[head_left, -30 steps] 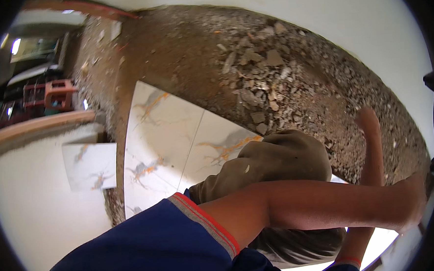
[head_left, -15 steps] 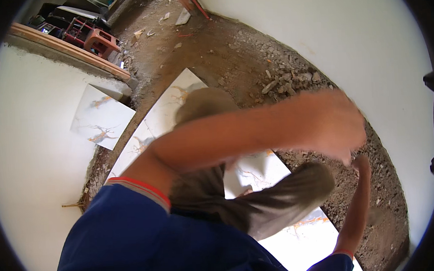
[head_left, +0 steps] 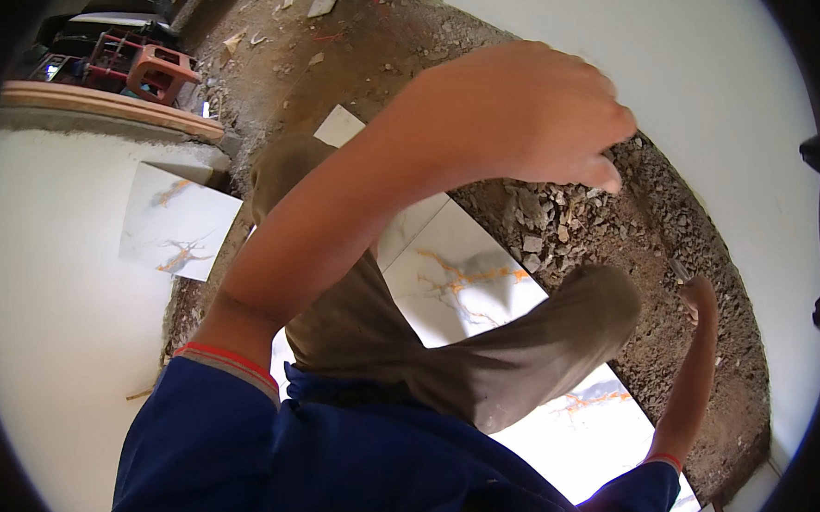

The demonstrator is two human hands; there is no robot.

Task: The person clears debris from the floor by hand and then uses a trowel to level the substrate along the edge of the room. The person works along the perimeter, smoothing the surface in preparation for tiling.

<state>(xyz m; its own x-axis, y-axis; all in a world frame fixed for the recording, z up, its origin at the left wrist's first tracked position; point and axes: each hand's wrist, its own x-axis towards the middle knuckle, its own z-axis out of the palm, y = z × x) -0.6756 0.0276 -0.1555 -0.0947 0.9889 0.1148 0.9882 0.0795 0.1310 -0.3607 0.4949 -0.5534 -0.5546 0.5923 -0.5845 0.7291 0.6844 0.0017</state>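
My left arm reaches across the view, and my left hand (head_left: 556, 119) hangs over the strip of rubble beside the tiles. Its fingers are curled in with the thumb below; what they hold, if anything, is hidden. Lower on the right, my right hand (head_left: 699, 298) is closed above the dirt. A slim grey tool (head_left: 679, 271) sticks out of it, too small to name. Between my bent knees lie large white floor tiles (head_left: 462, 281) with grey and orange veins. Loose broken stones (head_left: 538, 217) lie along the tiles' edge, below my left hand.
White walls stand on the right (head_left: 697, 65) and left (head_left: 47, 238). A similar veined tile (head_left: 181, 217) leans at the left wall. Beyond a wooden sill (head_left: 115, 105) is an orange plastic stool (head_left: 159, 73). Bare dirt floor (head_left: 271, 87) with scattered debris stretches away at the top.
My left hand has moved up and slightly left, away from my right hand. My knees have spread, and more tile shows between them. The whole view has shifted a little.
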